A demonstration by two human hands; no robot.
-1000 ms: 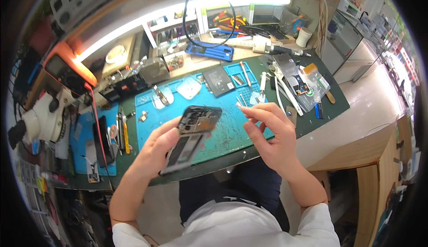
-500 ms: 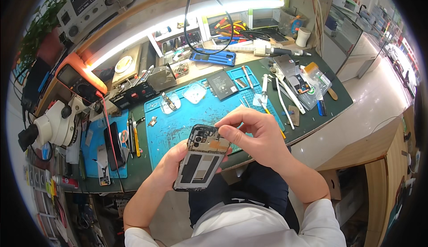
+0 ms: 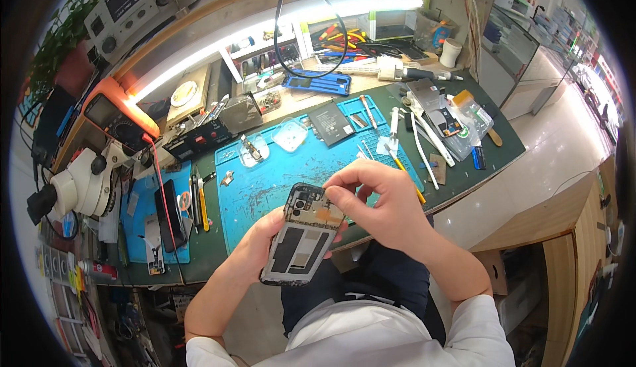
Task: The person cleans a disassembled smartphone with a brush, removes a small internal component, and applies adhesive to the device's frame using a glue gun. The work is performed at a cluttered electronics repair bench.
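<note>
An opened phone frame (image 3: 301,256) without its back cover tilts in front of my lap, over the bench's front edge. My left hand (image 3: 257,244) is closed around it, thumb on the left side and fingertips showing at the right. Black strips mark its silvery lower half; the upper part has a camera opening and a brownish patch. At its upper right corner, my right hand (image 3: 384,201) is closed with thumb and index finger pinched together. What lies between those fingertips is too small or hidden to make out. Behind them is a blue repair mat (image 3: 255,198).
On the mat lie a black battery (image 3: 331,123), small clear dishes (image 3: 290,135) and a screwdriver (image 3: 368,112). White pry tools (image 3: 434,143) lie to the right. At left stand a microscope (image 3: 79,185) and an orange multimeter (image 3: 119,118). A black cable loop (image 3: 277,32) hangs overhead.
The phone frame and my left hand have shifted very slightly to the right. My right hand's pinch at the upper corner stays nearly the same.
</note>
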